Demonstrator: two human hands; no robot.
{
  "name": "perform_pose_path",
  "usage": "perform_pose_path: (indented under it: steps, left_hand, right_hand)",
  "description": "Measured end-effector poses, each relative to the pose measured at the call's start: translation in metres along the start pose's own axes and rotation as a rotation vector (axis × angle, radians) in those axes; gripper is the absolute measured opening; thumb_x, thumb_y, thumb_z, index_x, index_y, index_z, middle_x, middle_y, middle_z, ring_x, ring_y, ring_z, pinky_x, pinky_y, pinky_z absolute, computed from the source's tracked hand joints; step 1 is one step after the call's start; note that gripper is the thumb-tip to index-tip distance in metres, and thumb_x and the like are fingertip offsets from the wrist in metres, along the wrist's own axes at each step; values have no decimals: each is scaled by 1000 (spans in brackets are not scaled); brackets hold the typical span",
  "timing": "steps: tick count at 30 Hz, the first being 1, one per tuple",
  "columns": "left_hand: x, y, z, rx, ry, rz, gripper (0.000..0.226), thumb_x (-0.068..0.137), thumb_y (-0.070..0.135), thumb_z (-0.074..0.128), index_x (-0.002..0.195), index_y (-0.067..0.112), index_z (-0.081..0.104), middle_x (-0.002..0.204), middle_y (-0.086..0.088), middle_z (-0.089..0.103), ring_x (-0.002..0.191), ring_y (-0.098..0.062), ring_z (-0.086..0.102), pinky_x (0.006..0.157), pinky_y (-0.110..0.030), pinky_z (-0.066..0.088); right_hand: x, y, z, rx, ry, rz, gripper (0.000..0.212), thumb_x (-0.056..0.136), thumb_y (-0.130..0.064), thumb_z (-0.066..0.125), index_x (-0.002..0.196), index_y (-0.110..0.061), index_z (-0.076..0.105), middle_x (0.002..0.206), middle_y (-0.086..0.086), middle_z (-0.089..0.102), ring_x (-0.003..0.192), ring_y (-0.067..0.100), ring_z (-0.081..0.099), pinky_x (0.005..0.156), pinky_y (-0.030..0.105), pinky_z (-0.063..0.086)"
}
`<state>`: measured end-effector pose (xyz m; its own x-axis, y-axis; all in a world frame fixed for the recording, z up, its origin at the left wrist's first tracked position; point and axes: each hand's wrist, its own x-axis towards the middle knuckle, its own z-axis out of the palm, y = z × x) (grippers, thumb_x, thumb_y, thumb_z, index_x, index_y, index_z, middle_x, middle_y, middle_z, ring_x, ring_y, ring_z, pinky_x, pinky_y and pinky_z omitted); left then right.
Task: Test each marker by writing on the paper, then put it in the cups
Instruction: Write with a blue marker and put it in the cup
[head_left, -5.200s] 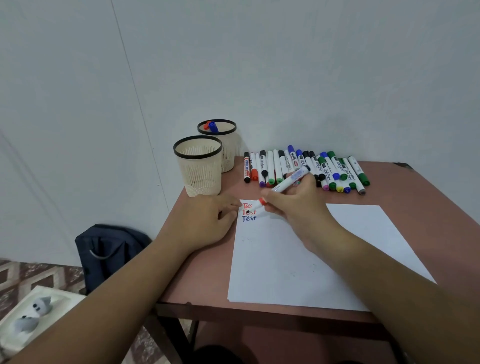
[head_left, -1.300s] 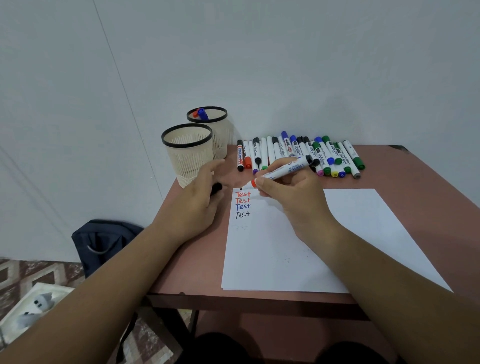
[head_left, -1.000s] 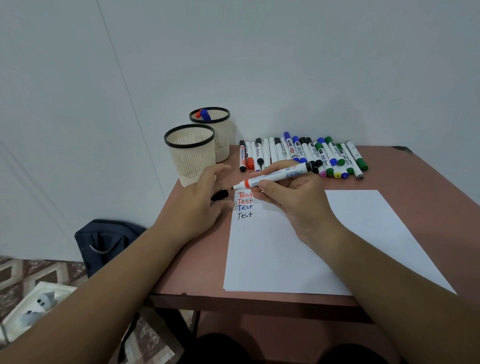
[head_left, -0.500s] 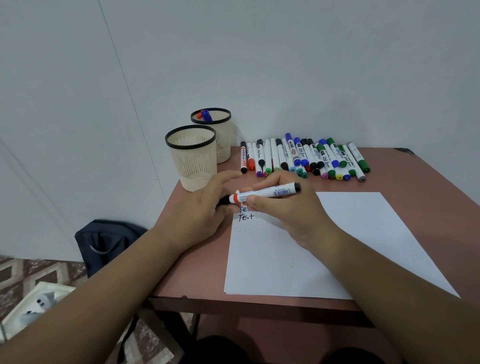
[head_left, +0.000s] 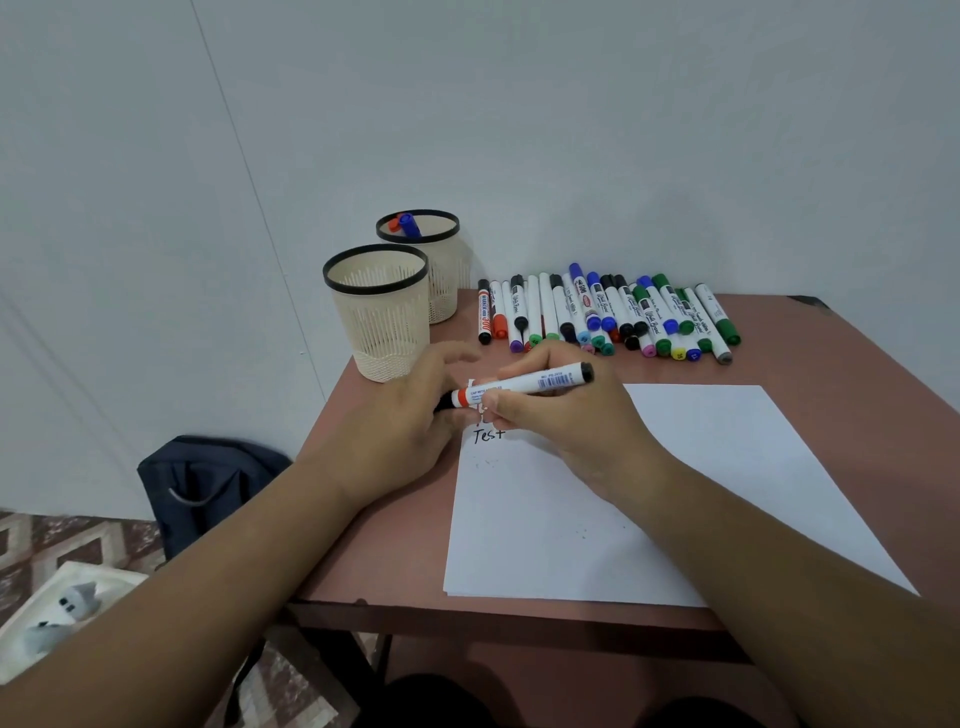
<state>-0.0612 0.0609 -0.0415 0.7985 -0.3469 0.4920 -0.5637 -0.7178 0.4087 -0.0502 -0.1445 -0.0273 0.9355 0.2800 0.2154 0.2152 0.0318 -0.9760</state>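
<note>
Head view: we've got the light, stiff, slick marker (head_left: 524, 385) pinched mid-barrel in our right hand (head_left: 561, 415), while our left hand (head_left: 400, 421) grips its black cap (head_left: 442, 404).

Plain pale wall (head_left: 571, 130) all around, even soft light. Reddish-brown table (head_left: 857, 374) pushed into the corner. Down left of the grip there's a dark bag (head_left: 208, 483) on patterned floor (head_left: 47, 540), leaning against the wall.

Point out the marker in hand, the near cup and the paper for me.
marker (head_left: 524, 385), head view, on the white barrel between both hands.
near cup (head_left: 382, 322), head view, on its cream slatted wall.
paper (head_left: 675, 493), head view, on the bare white middle of the sheet.
</note>
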Motion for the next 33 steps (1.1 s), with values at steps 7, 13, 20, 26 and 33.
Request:
perform_pose_path:
  steps: [7, 13, 20, 26, 33]
  left_hand:
    - [3, -5, 0, 76, 95, -204, 16, 96, 35, 65, 103, 27, 53, 86, 16, 63, 77, -5, 58, 60, -17, 40]
    - [1, -5, 1, 185, 158, 11, 40, 93, 51, 54, 91, 14, 68, 74, 5, 62, 64, -13, 52, 56, -30, 41]
    - [3, 2, -7, 1, 15, -245, 70, 73, 65, 77, 131, 42, 45, 110, 28, 53, 97, 4, 53, 73, -11, 41]
    - [8, -2, -5, 168, -160, -136, 52, 85, 68, 62, 123, 33, 66, 115, 14, 64, 106, -2, 49, 89, -19, 42]
    - [9, -7, -5, 143, -190, -177, 58, 83, 74, 58, 126, 37, 63, 122, 21, 58, 113, 1, 45, 96, -24, 43]
  right_hand:
    - [2, 2, -8, -387, 375, -208, 61, 69, -23, 96, 114, -39, 60, 107, -6, 52, 92, 6, 58, 81, 18, 52]
    - [-2, 14, 2, -1087, 380, -694, 27, 77, -18, 87, 103, -20, 78, 90, 2, 46, 84, 23, 43, 61, 36, 46]
    - [1, 14, -6, -1152, 335, -616, 21, 85, -18, 83, 105, -11, 79, 89, 3, 56, 76, 18, 53, 61, 28, 50]
    - [11, -13, -24, -969, 211, -331, 20, 90, -23, 80, 108, -15, 80, 94, -4, 53, 74, 5, 51, 67, 4, 39]
    - [70, -70, -26, -956, 204, -356, 8, 91, -27, 75, 95, -20, 78, 90, -3, 61, 79, 11, 55, 67, 8, 35]
